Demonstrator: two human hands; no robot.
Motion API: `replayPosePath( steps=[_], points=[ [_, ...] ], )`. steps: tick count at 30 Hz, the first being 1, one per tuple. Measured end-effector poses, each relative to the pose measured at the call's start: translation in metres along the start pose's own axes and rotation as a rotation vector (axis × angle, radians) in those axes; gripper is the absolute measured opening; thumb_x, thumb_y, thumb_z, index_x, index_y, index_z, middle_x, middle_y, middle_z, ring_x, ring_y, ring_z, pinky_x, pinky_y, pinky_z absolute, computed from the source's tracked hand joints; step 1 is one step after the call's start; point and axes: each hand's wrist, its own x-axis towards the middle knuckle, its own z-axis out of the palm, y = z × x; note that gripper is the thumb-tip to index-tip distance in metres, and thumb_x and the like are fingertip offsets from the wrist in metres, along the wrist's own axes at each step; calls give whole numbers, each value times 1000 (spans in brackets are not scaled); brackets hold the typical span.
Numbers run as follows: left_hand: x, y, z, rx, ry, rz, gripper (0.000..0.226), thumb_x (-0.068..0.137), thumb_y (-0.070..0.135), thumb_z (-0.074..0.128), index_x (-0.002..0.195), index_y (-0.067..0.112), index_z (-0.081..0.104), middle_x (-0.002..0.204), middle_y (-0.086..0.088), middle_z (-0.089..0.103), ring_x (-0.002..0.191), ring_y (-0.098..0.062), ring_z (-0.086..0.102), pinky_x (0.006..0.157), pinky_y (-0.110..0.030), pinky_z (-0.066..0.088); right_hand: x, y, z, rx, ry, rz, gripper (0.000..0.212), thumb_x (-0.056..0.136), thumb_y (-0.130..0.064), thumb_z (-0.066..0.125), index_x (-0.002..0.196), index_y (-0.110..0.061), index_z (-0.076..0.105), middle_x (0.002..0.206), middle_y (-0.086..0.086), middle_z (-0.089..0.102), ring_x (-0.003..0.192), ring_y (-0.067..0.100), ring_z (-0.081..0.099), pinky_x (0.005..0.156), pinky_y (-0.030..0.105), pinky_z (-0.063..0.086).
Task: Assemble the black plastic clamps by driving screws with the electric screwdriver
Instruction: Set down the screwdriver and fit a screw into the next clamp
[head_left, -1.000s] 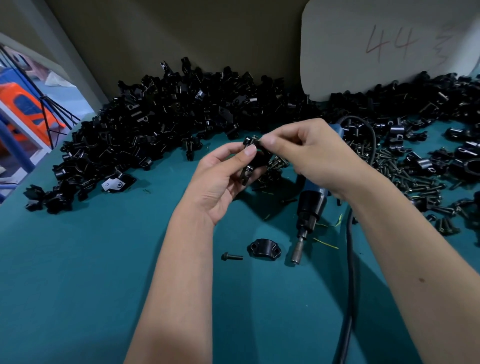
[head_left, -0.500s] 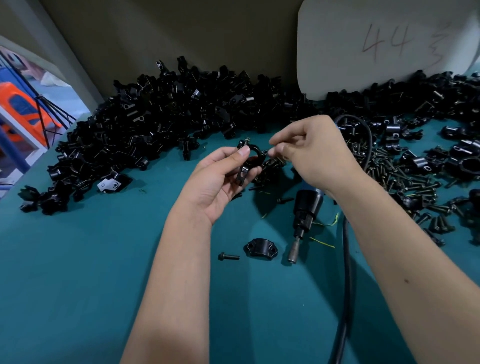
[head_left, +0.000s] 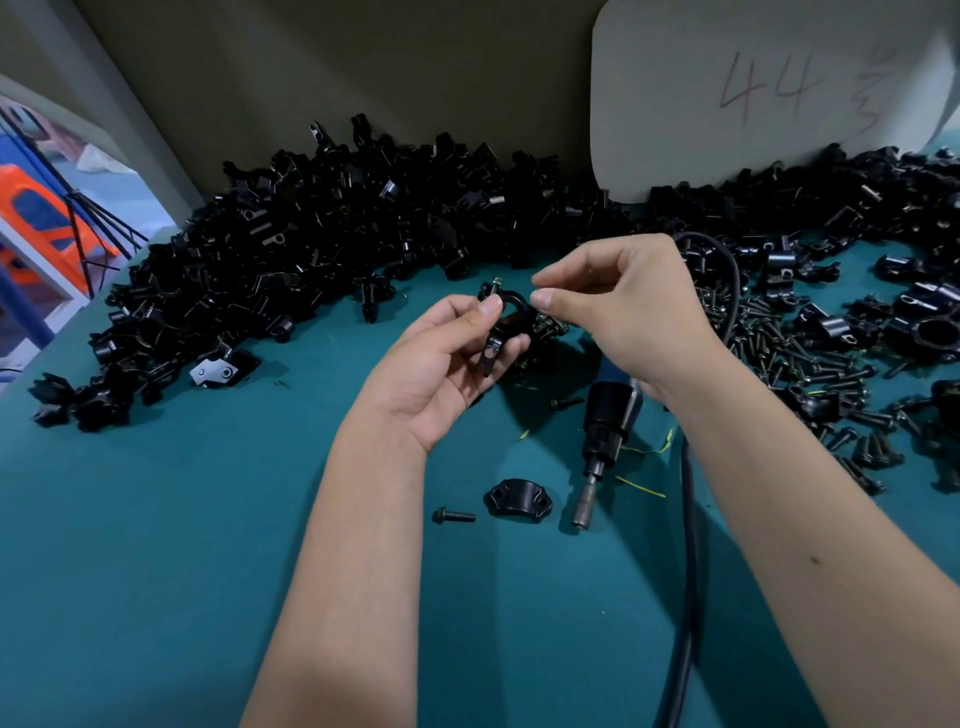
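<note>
Head view of a teal-covered bench (head_left: 156, 545). The left hand (head_left: 441, 369), palm up, grips a black ring-shaped clamp (head_left: 506, 325) between thumb and curled fingers, raised above the bench surface near centre. The right hand (head_left: 628, 306) is just beside the clamp, thumb and forefinger drawn together in a pinch; whether they hold a screw cannot be told. The electric screwdriver (head_left: 602, 431) lies on the bench below the right hand, bit end toward the viewer, with its black cable (head_left: 688, 545) running along the right forearm. Beside the bit lie a loose clamp half (head_left: 518, 498) and, to its left, a single screw (head_left: 453, 516). A large heap of black clamp parts (head_left: 311, 249) is banked against the back wall; loose screws (head_left: 795, 353) are scattered at right among further clamps. No container is visible: all parts lie directly on the bench. A white board (head_left: 753, 88) marked "44" leans at upper right.
</note>
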Motion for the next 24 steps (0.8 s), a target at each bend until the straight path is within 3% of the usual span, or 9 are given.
replayPosePath(
  steps=[3, 6, 8, 10, 13, 17, 21, 24],
  points=[
    [0, -1, 0, -5, 5, -4, 11, 75, 19, 81, 77, 17, 71, 90, -8, 61, 82, -24, 76, 71, -24, 60, -1, -3, 0, -78, -40, -59, 9, 86, -17, 85, 90, -25, 83, 81, -9, 78, 79, 6, 74, 79, 28, 60],
    [-1, 0, -1, -79, 7, -3, 18, 76, 18, 81, 82, 16, 64, 95, -9, 54, 81, -23, 75, 72, -24, 60, -3, -6, 1, -50, -91, -84, 11, 96, -23, 74, 95, -29, 83, 84, -7, 78, 73, 1, 68, 73, 21, 58],
    [-4, 0, 1, -165, -16, -7, 15, 78, 16, 81, 81, 14, 67, 99, -11, 58, 82, -25, 74, 72, -25, 60, -3, -6, 3, 42, -111, -52, 18, 100, -17, 69, 99, -29, 82, 88, -3, 79, 76, 7, 66, 75, 21, 58],
    [-6, 1, 6, -230, -52, -11, 5, 80, 15, 78, 79, 12, 74, 104, -14, 60, 83, -26, 74, 71, -25, 60, -3, -9, 4, 232, -127, 15, 21, 101, -12, 66, 98, -24, 83, 88, 3, 75, 79, 15, 63, 76, 30, 57],
    [-9, 3, 12, -304, -95, -11, 3, 82, 14, 76, 82, 11, 76, 113, -15, 52, 84, -27, 73, 70, -24, 60, -2, -12, 2, 405, -182, 77, 18, 100, -14, 66, 100, -20, 83, 90, 4, 69, 81, 10, 58, 76, 33, 52],
    [-12, 2, 17, -349, -106, -12, 14, 83, 13, 73, 94, 9, 67, 111, -17, 59, 81, -27, 73, 68, -24, 60, -4, -16, 1, 526, -226, 144, 4, 90, -18, 77, 89, -17, 81, 81, -3, 68, 76, 5, 60, 69, 26, 51],
    [-14, -1, 24, -355, -97, -27, 25, 81, 13, 73, 103, 7, 64, 114, -20, 59, 78, -25, 73, 66, -24, 60, -4, -16, 1, 610, -197, 191, 17, 72, -25, 84, 80, -16, 72, 75, -5, 65, 69, 6, 59, 69, 28, 50],
    [-14, 0, 24, -346, -116, -22, 27, 82, 15, 72, 106, 7, 62, 111, -20, 66, 79, -24, 73, 67, -23, 61, -7, -16, 2, 644, -260, 178, 11, 92, -23, 72, 95, -13, 77, 88, -1, 71, 78, 9, 61, 74, 27, 51]
  ],
)
